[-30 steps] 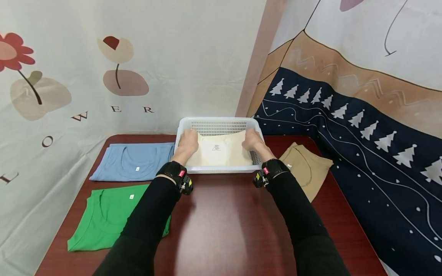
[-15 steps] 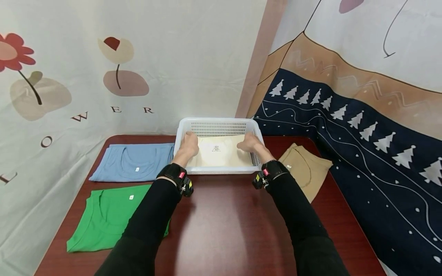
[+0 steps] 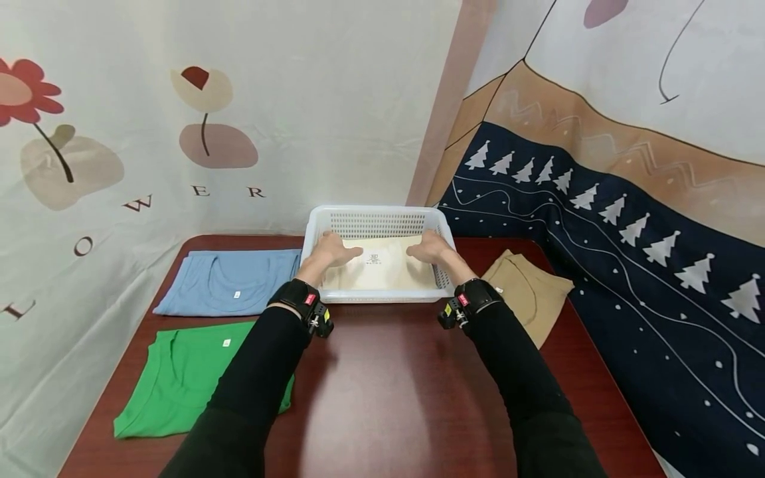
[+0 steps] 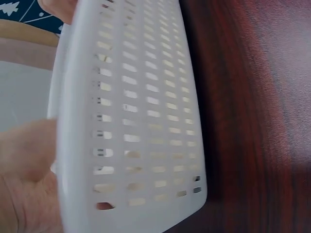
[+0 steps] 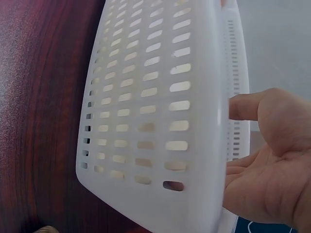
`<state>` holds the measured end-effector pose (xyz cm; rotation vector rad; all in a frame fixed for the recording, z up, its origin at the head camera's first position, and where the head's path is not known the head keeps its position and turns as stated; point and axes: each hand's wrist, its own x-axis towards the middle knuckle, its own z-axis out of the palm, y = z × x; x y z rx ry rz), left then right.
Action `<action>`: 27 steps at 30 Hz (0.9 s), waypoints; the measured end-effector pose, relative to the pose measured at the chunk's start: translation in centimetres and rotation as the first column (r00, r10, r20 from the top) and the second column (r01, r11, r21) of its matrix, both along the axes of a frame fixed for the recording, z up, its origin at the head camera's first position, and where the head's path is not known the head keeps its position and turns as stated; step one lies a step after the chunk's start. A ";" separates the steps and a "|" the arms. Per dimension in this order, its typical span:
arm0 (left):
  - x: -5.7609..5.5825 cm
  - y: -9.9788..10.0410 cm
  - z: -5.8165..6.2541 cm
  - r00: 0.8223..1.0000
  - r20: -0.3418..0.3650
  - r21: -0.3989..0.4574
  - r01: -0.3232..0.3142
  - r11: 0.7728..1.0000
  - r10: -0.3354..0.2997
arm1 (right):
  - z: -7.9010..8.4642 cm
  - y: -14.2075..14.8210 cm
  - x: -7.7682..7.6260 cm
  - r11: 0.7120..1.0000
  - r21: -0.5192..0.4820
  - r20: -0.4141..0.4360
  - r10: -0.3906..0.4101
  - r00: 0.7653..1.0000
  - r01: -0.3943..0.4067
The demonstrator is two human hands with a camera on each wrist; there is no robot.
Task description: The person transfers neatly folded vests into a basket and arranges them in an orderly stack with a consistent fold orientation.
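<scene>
Cream cloth [image 3: 388, 265]: laid fairly flat inside the white basket [image 3: 382, 297], at the frame's centre.
Left hand [image 3: 329, 256]: thumb spread from the fingers; no pinch can be seen.
Right hand [image 3: 437, 252]: thumb likewise spread, fingertips partly hidden.
Cloth edges: probably best smoothed with flat fingers — basket left unpushed.
</scene>
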<state>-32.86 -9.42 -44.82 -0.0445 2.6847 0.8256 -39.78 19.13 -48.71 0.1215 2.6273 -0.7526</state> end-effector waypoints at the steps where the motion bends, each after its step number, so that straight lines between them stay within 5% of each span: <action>1: 0.0 0.0 0.2 1.000 0.013 0.009 0.004 1.000 -0.004 | 0.0 0.1 0.0 1.000 -0.007 0.006 -0.002 1.000 0.002; 4: -0.9 -0.1 -0.3 0.999 0.048 0.002 0.011 1.000 -0.011 | 0.9 -0.2 0.9 1.000 -0.022 0.013 -0.008 1.000 0.008; 11: -2.6 -0.2 -1.4 0.995 0.100 -0.014 0.007 1.000 -0.005 | 5.8 -1.8 5.6 0.995 -0.097 0.046 -0.002 0.999 0.006; 27: -2.0 -1.2 -0.7 0.996 0.084 0.032 0.032 0.999 -0.035 | 6.6 -1.2 7.1 0.988 -0.153 0.019 -0.007 1.000 0.010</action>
